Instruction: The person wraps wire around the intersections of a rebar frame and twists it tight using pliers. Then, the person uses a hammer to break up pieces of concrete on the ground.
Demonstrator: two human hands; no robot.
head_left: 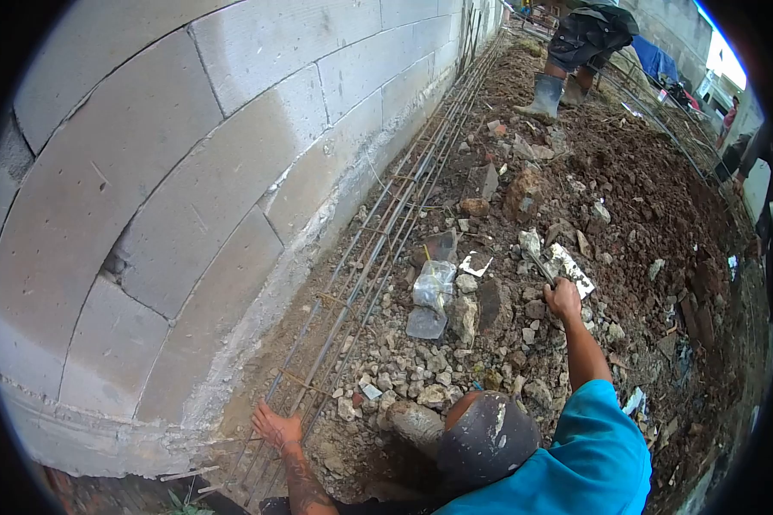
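Item: trowel (569, 268), out on the rubble right of centre, handle clenched in right hand (563, 298). Probably light and stiff, blade crusted and gritty; best taken by the handle. Left hand (275, 427) splayed flat, grasping nothing, on steel bars (378, 249) beside block wall (189, 172). Around: plastic bag (434, 290), loose stones (421, 378) crowding the blade; 1 other person's boots (544, 96) well apart

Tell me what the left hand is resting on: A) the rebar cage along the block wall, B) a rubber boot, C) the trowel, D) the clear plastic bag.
A: the left hand lies on the bars of the rebar cage beside the block wall; the right hand holds the trowel.
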